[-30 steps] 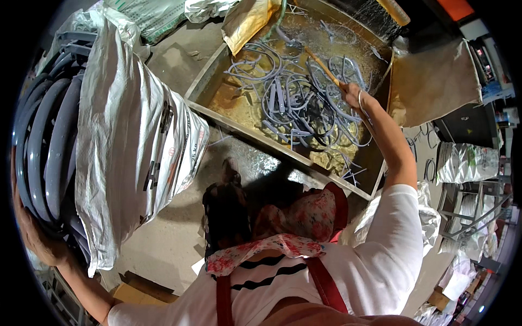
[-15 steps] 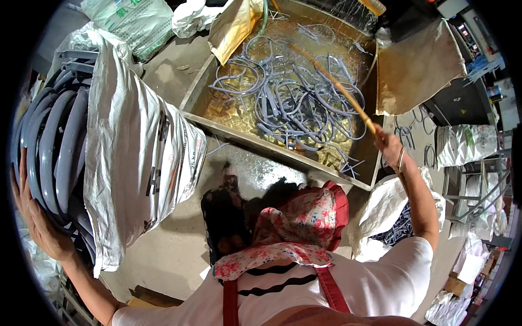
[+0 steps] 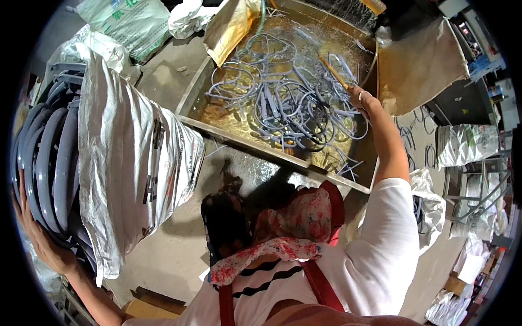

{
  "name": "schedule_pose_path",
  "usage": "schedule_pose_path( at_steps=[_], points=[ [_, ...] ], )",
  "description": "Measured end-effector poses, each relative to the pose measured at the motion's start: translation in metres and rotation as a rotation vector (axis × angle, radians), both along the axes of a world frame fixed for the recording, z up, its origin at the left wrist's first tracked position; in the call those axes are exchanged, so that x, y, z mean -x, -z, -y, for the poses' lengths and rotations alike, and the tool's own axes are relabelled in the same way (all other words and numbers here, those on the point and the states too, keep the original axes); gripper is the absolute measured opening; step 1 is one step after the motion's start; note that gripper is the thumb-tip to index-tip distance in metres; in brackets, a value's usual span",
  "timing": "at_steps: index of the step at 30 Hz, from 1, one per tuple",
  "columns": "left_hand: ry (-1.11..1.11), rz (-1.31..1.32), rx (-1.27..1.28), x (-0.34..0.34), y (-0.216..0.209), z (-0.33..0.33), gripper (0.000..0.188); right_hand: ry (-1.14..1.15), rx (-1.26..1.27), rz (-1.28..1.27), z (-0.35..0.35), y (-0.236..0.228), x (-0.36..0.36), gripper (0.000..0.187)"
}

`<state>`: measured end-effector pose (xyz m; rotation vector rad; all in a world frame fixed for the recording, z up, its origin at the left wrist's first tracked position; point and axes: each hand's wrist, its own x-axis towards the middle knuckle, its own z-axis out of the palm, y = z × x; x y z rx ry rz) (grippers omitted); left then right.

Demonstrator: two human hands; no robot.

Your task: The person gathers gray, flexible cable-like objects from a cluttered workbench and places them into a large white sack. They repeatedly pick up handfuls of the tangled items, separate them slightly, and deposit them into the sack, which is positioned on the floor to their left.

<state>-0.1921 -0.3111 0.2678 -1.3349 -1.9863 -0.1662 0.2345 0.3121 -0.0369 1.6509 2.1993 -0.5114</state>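
Note:
My right hand (image 3: 365,100) is closed round the near end of a wooden stick (image 3: 333,70), whose far end reaches down into the water. It is above the right part of a metal tank (image 3: 239,135). Grey ring-shaped plastic pieces (image 3: 296,106) lie tangled in the tank's shallow water. On the left, my left hand (image 3: 46,244) lies with fingers stretched against thick grey curved plastic parts (image 3: 51,157). Those parts fill the mouth of a white woven sack (image 3: 122,157), which leans on its side.
A brown stained sheet (image 3: 418,68) stands at the tank's right, and a yellowed sheet (image 3: 231,30) hangs over its far left corner. Another white sack (image 3: 429,212) sits by my right arm. Beyond it are a metal rack (image 3: 478,190) and a white bag (image 3: 467,145). Cardboard (image 3: 152,307) lies at lower left.
My right hand has moved forward and left over the tank, pushing the stick farther into the water. My left hand stays against the grey parts.

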Motion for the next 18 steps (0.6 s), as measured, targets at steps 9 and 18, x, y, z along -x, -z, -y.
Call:
schedule_pose_path(
  at_steps=[9,18],
  points=[
    [0.026,-0.086,0.143,0.01,-0.009,-0.001,0.051,0.26,0.225,0.075,0.157,-0.018,-0.086,0.042],
    [0.301,-0.041,-0.039,0.014,-0.005,-0.027,0.037,0.272,0.053,-0.358,0.368,-0.088,-0.233,0.055]
  ],
)
